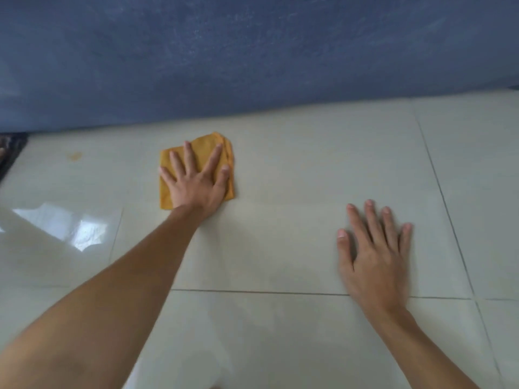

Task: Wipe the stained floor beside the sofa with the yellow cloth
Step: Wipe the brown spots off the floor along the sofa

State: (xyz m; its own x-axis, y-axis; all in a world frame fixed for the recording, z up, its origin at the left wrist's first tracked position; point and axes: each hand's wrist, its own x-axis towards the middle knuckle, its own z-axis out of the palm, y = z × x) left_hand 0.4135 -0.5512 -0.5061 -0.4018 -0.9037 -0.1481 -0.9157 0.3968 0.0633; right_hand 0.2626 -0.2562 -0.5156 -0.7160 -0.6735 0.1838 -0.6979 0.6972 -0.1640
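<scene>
Yellow cloth lies folded flat on the floor near the sofa, long axis running near-to-far, one corner pointing far. My left hand presses it with fingers splayed, not gripping; my right hand rests open on bare tile. Risk: the orange stain sits well left of the cloth, so strokes here could miss it, or the folds could bunch under my palm.

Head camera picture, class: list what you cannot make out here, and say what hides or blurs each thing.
1. Floor under the yellow cloth: covered by the cloth and the left hand, so any stain there is hidden.
2. Sofa: cut off by the top edge; only blue fabric shows.
3. Dark patterned thing at the left edge: cut off, cannot be identified.
4. Right hand: motion-blurred, so its contact with the floor is unclear.
</scene>
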